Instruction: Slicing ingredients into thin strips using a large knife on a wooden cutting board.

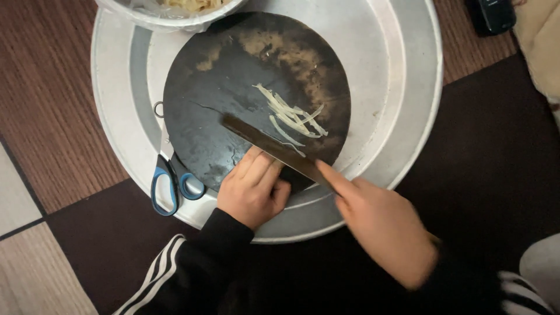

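Your right hand (382, 230) grips a long dark-bladed kitchen knife (274, 149), forefinger along its spine, the blade lying across a round, blackened wooden chopping board (233, 76). Pale, thin vegetable strips (291, 115) lie just beyond the blade. Your left hand (252, 189) rests half-curled on the board, holding nothing, fingertips touching the blade: a slip could nick them. Blue-handled scissors (169, 181) lie beside the board in a wide silver metal tray (408, 87).
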